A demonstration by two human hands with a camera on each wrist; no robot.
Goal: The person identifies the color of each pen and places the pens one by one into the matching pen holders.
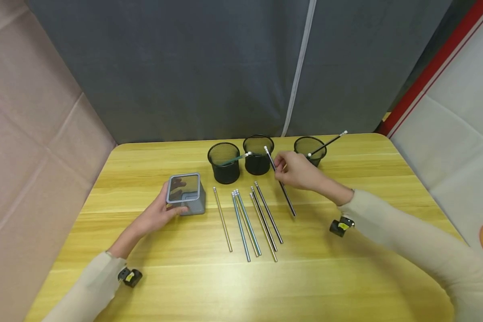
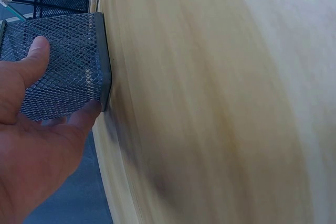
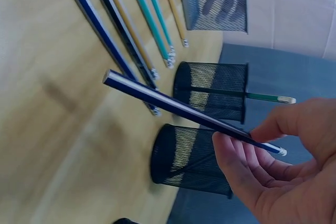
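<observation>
Head view: a table was shown, with about seven loose pencils laid on it; clock bearings were read from these.
Gray box: it was held at ten o'clock by the left hand, grasped with the thumb on one wall and the fingers on another. No pencil was seen inside, and whether its base was set on the table could not be told.
Held pencil: dark, it was pinched nearer its eraser end by the thumb and fingertips of the right hand, toward half past one. Its plain end was slanted toward five o'clock, outside every cup.
Left cup: at eleven o'clock, a green pencil was leaned in it.
Middle cup: near twelve, a dark pencil was contained.
Right cup: partly hidden at half past one, it was given a black pencil; whether a second was held there could not be told.
Pencils placed: at least one per cup was judged done.
Pencils left: the held one and the loose ones were judged unplaced, so an early stage was suggested.
</observation>
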